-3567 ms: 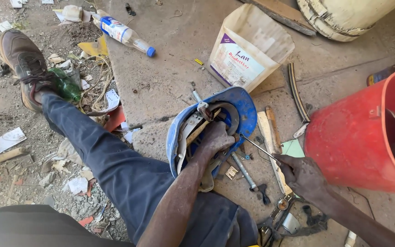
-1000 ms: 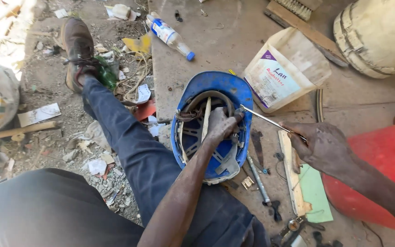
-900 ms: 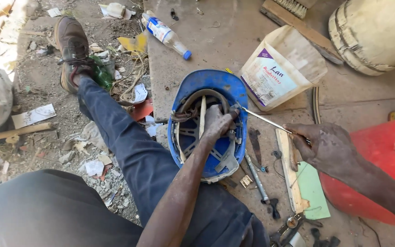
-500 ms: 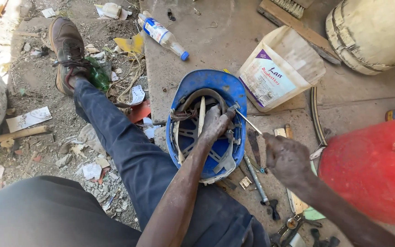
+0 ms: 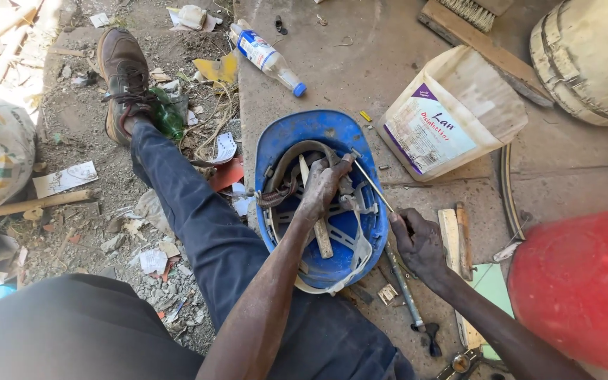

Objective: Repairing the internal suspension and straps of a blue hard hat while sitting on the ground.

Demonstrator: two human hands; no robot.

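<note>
Gripping a thin metal rod, the right hand is closed around its lower end just beside the right rim of the blue hard hat; the rod's tip reaches the rim near the left fingertips. Left hand lies inside the hat, fingers curled down onto the inner webbing; whether they pinch a strap or only press on it cannot be told.

Hat sits upside down on the concrete slab, against the person's dark trouser leg.

Progress, as a judgement: harness partly loose. Grey straps hang slack over the near rim, and a curved dark band stands lifted at the far side. Other straps appear seated. Work on the fittings looks mid-way.

Contents of the hat: webbing, band, and a flat pale strip lying across.

Beyond the hat: a beige paper bag, top open, contents not visible. Right of the hat, a red bucket, interior out of view. Far from the hat, a plastic bottle lies on its side.
</note>
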